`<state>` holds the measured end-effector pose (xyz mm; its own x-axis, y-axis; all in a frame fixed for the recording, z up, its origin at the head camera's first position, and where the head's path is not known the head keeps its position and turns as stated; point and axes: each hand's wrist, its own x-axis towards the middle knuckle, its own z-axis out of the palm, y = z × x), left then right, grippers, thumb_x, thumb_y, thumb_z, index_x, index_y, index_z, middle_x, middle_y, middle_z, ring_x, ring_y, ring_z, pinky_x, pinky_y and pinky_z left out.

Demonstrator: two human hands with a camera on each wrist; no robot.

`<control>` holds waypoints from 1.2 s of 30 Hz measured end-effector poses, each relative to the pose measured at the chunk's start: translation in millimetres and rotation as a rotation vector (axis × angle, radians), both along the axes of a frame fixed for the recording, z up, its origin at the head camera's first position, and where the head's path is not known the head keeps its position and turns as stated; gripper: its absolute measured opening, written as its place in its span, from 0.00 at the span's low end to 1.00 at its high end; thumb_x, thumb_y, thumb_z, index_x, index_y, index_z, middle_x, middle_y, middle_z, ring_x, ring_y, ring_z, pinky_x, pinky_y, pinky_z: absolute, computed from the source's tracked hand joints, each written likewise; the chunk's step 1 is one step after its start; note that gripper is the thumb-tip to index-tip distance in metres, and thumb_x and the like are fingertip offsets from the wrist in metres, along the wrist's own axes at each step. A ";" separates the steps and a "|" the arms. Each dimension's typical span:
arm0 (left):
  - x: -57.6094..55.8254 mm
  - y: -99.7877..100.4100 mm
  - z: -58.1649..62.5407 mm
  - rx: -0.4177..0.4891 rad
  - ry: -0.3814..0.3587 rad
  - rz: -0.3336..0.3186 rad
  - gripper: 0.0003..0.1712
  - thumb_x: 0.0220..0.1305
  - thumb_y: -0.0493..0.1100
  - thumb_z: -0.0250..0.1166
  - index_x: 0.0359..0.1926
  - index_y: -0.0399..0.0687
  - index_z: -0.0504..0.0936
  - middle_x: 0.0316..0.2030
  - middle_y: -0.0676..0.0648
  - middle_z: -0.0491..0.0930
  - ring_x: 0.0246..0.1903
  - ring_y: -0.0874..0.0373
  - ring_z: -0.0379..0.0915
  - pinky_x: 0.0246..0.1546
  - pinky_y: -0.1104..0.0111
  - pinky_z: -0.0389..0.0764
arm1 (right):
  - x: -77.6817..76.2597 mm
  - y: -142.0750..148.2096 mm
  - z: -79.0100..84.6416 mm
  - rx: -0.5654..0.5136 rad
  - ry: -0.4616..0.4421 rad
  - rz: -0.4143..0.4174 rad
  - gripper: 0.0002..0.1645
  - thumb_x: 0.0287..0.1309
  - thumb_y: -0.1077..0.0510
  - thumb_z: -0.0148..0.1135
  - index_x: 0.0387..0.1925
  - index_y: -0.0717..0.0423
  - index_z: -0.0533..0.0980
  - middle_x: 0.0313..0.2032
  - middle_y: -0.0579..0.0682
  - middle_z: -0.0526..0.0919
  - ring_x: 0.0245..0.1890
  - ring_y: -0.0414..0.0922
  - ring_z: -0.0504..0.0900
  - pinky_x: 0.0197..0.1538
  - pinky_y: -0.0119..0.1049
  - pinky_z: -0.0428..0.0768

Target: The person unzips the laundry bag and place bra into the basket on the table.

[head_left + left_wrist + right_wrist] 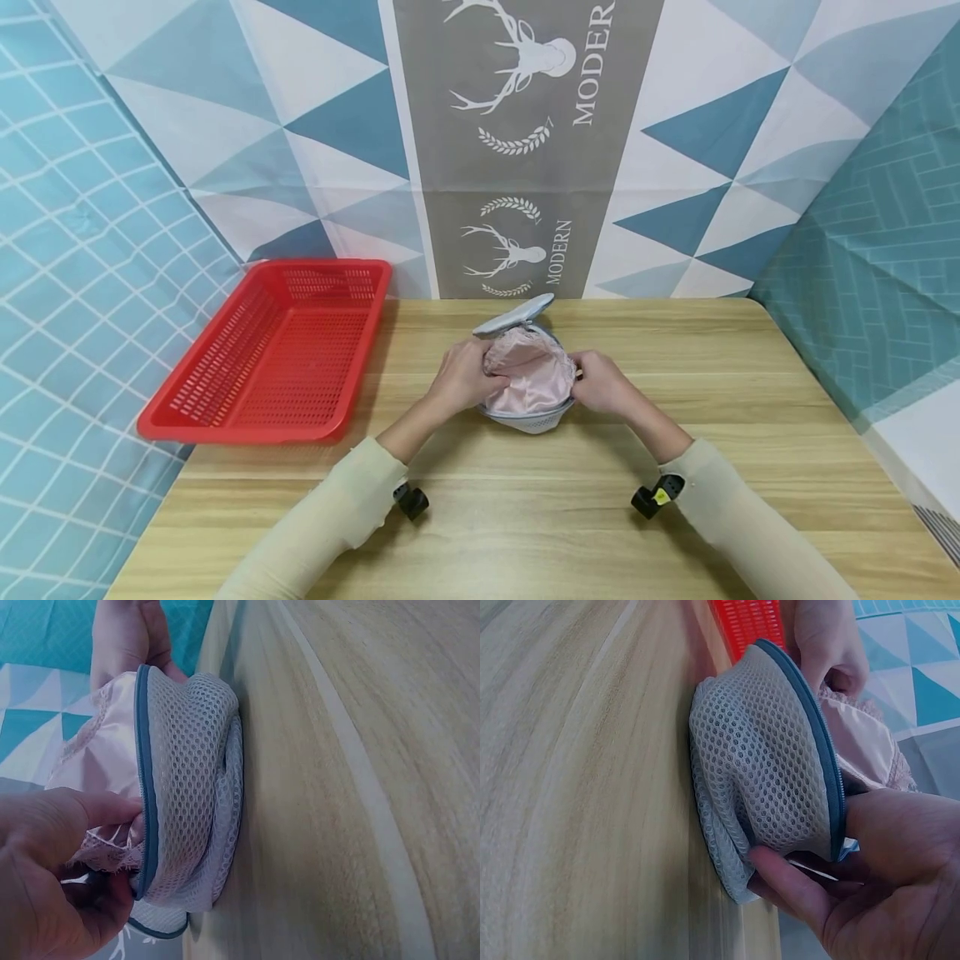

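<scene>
A white mesh laundry bag (534,423) with a blue-grey zipper rim (146,787) stands on the table, its round lid (513,318) tipped up at the back. Inside its mouth lies a pink satin garment (528,385) with lace edging, part of which rises above the rim in both wrist views. At the bag's left side my left hand (468,375) pinches the garment's lace edge close to the zipper. My right hand (600,383) grips the bag's right side, with a finger against the outer mesh (757,742) in the right wrist view.
A red plastic basket (348,421) with slotted sides stands at the left on the wooden table (510,517). Patterned cloth walls (360,150) rise behind the table and along both sides.
</scene>
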<state>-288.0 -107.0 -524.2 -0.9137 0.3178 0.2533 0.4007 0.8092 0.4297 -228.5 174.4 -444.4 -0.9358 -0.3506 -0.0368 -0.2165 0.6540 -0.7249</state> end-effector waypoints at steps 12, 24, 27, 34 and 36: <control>13.7 -5.4 18.8 0.066 -0.050 0.011 0.29 0.56 0.60 0.87 0.53 0.54 0.90 0.44 0.50 0.95 0.43 0.53 0.89 0.44 0.60 0.87 | 13.5 -7.4 20.0 -0.044 -0.045 -0.014 0.39 0.49 0.79 0.58 0.67 0.75 0.80 0.54 0.70 0.91 0.38 0.47 0.87 0.34 0.30 0.82; 66.5 -6.9 95.6 0.230 -0.044 -0.041 0.16 0.62 0.37 0.81 0.50 0.42 0.90 0.43 0.41 0.95 0.36 0.53 0.87 0.40 0.61 0.89 | 9.4 -0.6 22.2 -0.119 -0.092 0.010 0.26 0.73 0.72 0.57 0.69 0.80 0.77 0.67 0.78 0.83 0.60 0.65 0.93 0.42 0.27 0.88; 62.1 -12.2 90.8 0.244 -0.003 -0.037 0.16 0.63 0.37 0.81 0.52 0.43 0.90 0.44 0.41 0.96 0.37 0.53 0.88 0.40 0.60 0.89 | 9.1 1.6 21.0 -0.103 -0.077 -0.016 0.23 0.73 0.72 0.58 0.66 0.79 0.79 0.62 0.76 0.87 0.56 0.61 0.94 0.38 0.27 0.85; 70.5 -4.8 99.5 0.192 0.076 0.005 0.31 0.61 0.38 0.85 0.64 0.42 0.85 0.49 0.39 0.93 0.42 0.45 0.89 0.44 0.51 0.89 | 11.0 3.2 21.5 -0.088 -0.070 -0.033 0.25 0.72 0.73 0.59 0.67 0.80 0.78 0.64 0.78 0.85 0.60 0.67 0.92 0.36 0.28 0.85; 71.2 -2.5 98.5 0.145 0.128 0.003 0.31 0.60 0.39 0.86 0.62 0.43 0.85 0.49 0.40 0.89 0.40 0.47 0.83 0.40 0.54 0.87 | 11.0 3.1 21.6 -0.086 -0.068 -0.026 0.26 0.72 0.72 0.59 0.68 0.80 0.77 0.66 0.79 0.83 0.61 0.68 0.91 0.37 0.28 0.86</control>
<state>-216.9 -109.5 -425.7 -0.8721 0.2666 0.4104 0.4570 0.7439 0.4877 -217.5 177.5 -422.8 -0.9410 -0.3308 -0.0710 -0.1489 0.5933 -0.7910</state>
